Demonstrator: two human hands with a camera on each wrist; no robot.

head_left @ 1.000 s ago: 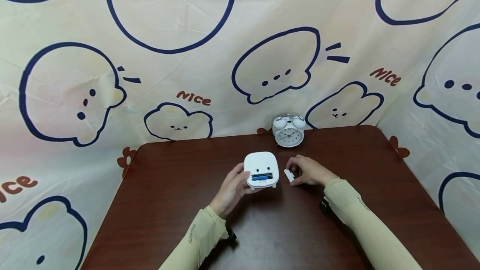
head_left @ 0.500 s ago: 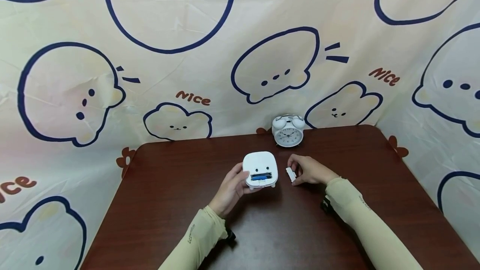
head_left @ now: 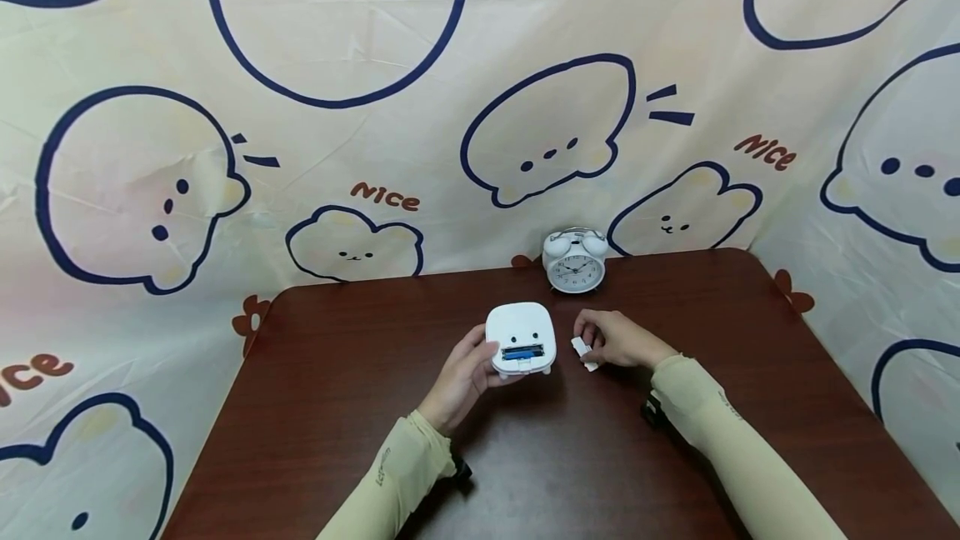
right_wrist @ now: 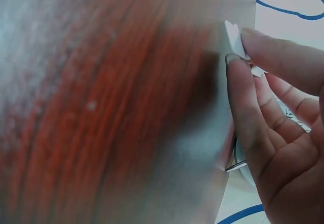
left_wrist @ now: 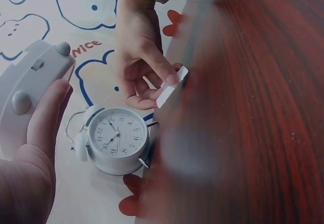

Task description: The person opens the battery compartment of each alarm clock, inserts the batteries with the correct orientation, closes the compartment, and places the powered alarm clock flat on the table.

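In the head view my left hand (head_left: 459, 377) grips a white rounded-square device (head_left: 520, 322) by its left side, tilted up above the table. Its back shows an uncovered battery compartment with blue batteries (head_left: 522, 352) inside. Two small feet (left_wrist: 21, 102) stick out of the device in the left wrist view. To the right of it, my right hand (head_left: 618, 340) pinches a small white battery cover (head_left: 580, 346) between thumb and fingertips. The right wrist view shows the cover (right_wrist: 234, 39) edge-on at the fingertips. A short gap separates cover and device.
A white twin-bell alarm clock (head_left: 575, 271) stands at the back of the dark brown table (head_left: 360, 407), beyond both hands. Behind the table and along its right side hangs a cloth (head_left: 360, 140) printed with cartoon outlines.
My right hand has shifted slightly to the right and changed its hold on the battery cover, which now sits at a different angle. The left hand and the device stay nearly still.
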